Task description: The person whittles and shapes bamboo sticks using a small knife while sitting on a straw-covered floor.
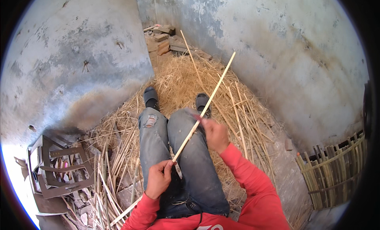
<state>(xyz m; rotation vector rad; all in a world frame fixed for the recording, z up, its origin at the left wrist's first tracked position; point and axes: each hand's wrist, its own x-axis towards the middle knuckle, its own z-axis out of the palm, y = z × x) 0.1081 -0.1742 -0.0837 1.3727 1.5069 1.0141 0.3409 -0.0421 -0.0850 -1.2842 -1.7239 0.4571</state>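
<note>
A long, pale, peeled wooden or bamboo strip [215, 90] slants up and away to the right across my lap. Its near end is pinched in my left hand [159, 177], above my left thigh. My right hand [217, 136] is closed at about the strip's middle, over my right knee. From its fingers juts a small dark-red tool [196, 117], smeared by motion, touching or very near the strip; its exact kind is not clear. A narrow grey pointed piece [179, 170], blade-like, shows just beside my left hand against my jeans.
Shavings [174, 75] cover the floor around my feet. Long strips [238, 119] lie to the right, more poles [106, 182] to the left. A brown metal frame [69, 187] stands at left, a slatted bamboo panel [334, 172] at right. Bricks [163, 38] are piled in the far corner between walls.
</note>
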